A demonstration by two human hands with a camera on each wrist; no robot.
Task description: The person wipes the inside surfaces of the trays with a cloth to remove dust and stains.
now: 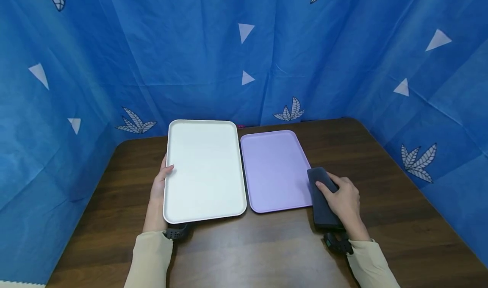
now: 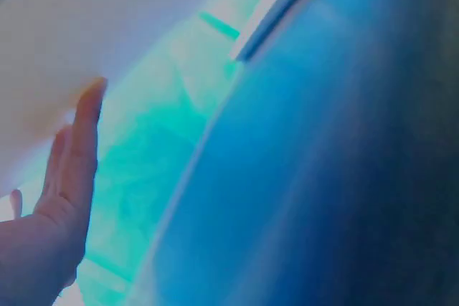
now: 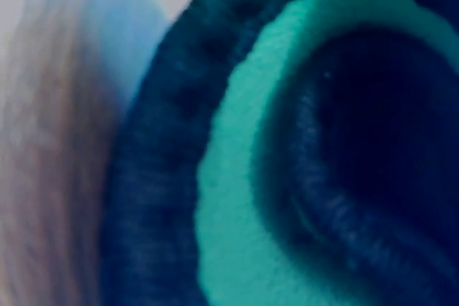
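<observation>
My left hand (image 1: 159,186) holds a white rectangular tray (image 1: 206,169) by its left edge, thumb over the rim. In the left wrist view its fingers (image 2: 80,155) reach up to the tray's pale underside (image 2: 93,26). My right hand (image 1: 345,199) grips a dark grey oblong case-like object (image 1: 323,211), thumb on top and fingers over its right side. This object overlaps the right edge of a flat purple tray (image 1: 274,169). Close up in the right wrist view, a dark ribbed edge (image 3: 161,184) curves beside a teal band (image 3: 226,177).
The trays are side by side over a dark brown wooden table (image 1: 259,250). Blue curtains (image 1: 183,46) with white triangles and leaf prints hang close behind the table and along both sides. Each wrist wears a black strap, the left strap (image 1: 176,233) near the white tray's lower edge.
</observation>
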